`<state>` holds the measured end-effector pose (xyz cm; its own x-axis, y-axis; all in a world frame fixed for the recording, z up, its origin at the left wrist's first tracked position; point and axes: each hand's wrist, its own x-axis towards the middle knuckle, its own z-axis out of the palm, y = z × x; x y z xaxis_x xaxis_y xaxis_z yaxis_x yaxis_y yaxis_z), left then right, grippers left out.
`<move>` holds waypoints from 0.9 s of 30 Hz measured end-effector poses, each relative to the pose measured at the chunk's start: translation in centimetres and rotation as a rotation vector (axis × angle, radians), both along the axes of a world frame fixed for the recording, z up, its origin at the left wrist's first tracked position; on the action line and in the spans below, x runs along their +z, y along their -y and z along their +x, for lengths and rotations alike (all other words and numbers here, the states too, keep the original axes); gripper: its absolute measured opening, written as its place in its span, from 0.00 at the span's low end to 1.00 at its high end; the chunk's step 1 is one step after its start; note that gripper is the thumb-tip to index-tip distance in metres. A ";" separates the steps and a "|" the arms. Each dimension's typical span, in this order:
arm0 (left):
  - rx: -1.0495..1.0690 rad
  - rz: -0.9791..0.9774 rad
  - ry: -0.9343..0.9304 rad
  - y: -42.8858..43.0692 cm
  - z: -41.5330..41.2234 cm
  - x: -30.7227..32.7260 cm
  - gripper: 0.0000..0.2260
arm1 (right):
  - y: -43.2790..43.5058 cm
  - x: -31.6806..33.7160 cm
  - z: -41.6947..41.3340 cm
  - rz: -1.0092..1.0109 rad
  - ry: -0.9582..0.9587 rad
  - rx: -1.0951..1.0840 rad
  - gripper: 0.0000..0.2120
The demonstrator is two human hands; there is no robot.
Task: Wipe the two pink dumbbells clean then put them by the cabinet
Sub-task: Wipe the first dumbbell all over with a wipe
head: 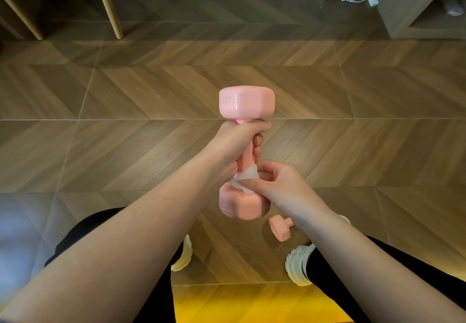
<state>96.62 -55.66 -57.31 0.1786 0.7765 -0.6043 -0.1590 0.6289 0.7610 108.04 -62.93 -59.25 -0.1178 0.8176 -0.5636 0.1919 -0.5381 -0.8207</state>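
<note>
Two pink dumbbells show. The held dumbbell (245,151) stands upright in the air, and the second dumbbell (280,228) lies on the floor (126,95) near the feet, partly hidden behind the right wrist. One white wipe (245,180) wraps the bottom of the held handle. The left hand (234,143) grips the upper handle with curled fingers, and just below it the right hand (277,184) pinches the wipe against the handle. A broad stretch of floor runs ahead to two wooden legs (108,2) far left and a cabinet (408,2) far right.
</note>
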 end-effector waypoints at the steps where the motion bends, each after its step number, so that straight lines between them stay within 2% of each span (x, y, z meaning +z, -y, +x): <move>1: -0.009 -0.004 -0.014 0.1 0.2 0.0 0.10 | 0.0 -0.1 -0.2 -0.013 0.016 -0.009 0.11; 6: -0.141 0.104 -0.023 0.0 0.1 0.6 0.03 | -0.4 -0.2 -0.4 -0.080 -0.133 -0.161 0.07; 9: -0.274 0.225 -0.194 0.0 -0.6 1.0 0.13 | -1.0 0.3 0.3 -0.056 -0.194 -0.201 0.09; 11: -0.266 0.219 -0.243 0.3 -1.1 0.8 0.14 | -1.4 0.8 1.0 -0.013 -0.244 -0.242 0.13; 13: -0.219 0.075 -0.181 0.9 -1.5 0.5 0.16 | -1.8 1.2 1.9 0.038 -0.271 -0.284 0.16; 15: -0.214 -0.129 -0.041 1.6 -1.8 0.1 0.26 | -2.2 1.7 2.5 0.093 -0.324 -0.328 0.14; 17: -0.286 -0.206 0.132 2.3 -1.7 -0.1 0.34 | -2.5 2.2 2.9 0.146 -0.355 -0.346 0.09; 20: -0.253 -0.172 0.293 2.5 -1.1 0.6 0.30 | -2.8 2.6 2.9 0.194 -0.368 -0.378 0.11; 22: -0.216 -0.125 0.249 2.4 -0.5 0.9 0.25 | -3.0 2.8 2.9 0.214 -0.383 -0.410 0.13; 25: -0.180 -0.072 0.200 2.5 0.1 0.7 0.24 | -3.6 3.6 3.2 0.215 -0.456 -0.489 0.09; 27: -0.184 -0.020 0.147 2.7 0.1 0.6 0.24 | -4.1 4.3 3.8 0.218 -0.498 -0.548 0.12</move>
<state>96.70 -58.31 -56.75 0.4031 0.7112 -0.5760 -0.1490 0.6720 0.7254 111.83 -58.79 -54.99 0.1382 0.9189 -0.3694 -0.4753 -0.2657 -0.8388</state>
